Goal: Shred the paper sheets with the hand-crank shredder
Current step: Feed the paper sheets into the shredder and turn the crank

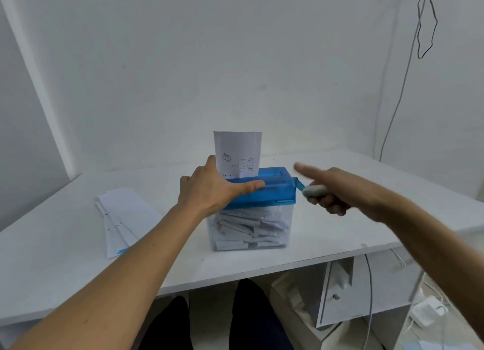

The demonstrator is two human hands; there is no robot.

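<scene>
White desk (65, 258): one shredder (275, 190); left grip (209, 190) clasps it, right grip (337, 192) clamps crank (313, 190).

White table (340, 234) bears shredder (275, 190) (paper-filled), loose sheets (120, 218).

White table (65, 258), dangling wall cable (436, 22), drawer unit below (337, 292)
</scene>
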